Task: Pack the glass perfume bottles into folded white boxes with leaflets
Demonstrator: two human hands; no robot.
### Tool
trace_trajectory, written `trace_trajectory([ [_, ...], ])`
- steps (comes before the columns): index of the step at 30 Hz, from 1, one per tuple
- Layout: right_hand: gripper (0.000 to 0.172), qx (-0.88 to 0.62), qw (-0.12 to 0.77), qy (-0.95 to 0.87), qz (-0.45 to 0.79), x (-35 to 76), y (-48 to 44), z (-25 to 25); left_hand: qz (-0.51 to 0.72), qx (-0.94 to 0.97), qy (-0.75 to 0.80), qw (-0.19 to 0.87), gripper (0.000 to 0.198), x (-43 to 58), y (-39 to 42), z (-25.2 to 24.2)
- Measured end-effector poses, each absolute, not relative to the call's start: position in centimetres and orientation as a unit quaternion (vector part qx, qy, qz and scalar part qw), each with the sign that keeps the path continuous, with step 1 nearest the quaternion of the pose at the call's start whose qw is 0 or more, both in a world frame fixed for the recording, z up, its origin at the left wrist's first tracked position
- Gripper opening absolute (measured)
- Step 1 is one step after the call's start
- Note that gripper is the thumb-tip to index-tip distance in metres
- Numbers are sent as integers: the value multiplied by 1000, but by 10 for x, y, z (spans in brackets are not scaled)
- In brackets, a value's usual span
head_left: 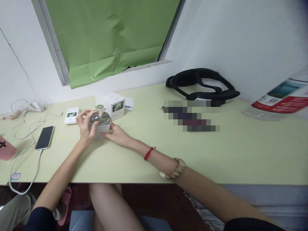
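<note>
A rounded glass bottle (104, 119) with a shiny silver cap sits in a white paper holder (103, 129) at the left of the table. My left hand (86, 126) is wrapped round the bottle's left side, its thumb across the front. From the right, my right hand (118, 134) grips the lower part of the white holder, some fingers hidden behind it. Just behind the hands stands a white box (117, 109) with a flower picture. A small white card (72, 115) with a similar picture lies to the left of my left hand.
A phone (44, 138) on a white cable, a pink cup (6, 149) and a power strip (36, 108) are at the left. A black headset (204, 85) lies at the back right, with a blurred-out object before it. A large plastic bottle (279, 96) is at the far right.
</note>
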State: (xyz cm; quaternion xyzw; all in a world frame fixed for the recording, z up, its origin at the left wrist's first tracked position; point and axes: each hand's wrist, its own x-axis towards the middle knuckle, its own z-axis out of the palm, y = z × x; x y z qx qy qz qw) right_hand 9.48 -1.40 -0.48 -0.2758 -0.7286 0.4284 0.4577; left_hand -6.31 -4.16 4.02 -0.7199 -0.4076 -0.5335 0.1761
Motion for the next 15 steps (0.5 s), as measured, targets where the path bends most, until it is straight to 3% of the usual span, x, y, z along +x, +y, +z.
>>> trace_trajectory([
  [5, 40, -266, 465, -737, 412, 95, -15, -4, -519, -713, -439, 172, 38, -64, -40, 42],
  [9, 56, -268, 469, -750, 382, 96, -18, -3, -511, -714, -442, 183, 37, -68, -37, 42],
  [12, 74, -268, 516, -749, 318, 97, -20, -1, -508, -729, -423, 180, 37, -70, -35, 43],
  [15, 74, -265, 567, -746, 229, 100, -22, 5, -507, -742, -408, 161, 36, -70, -35, 43],
])
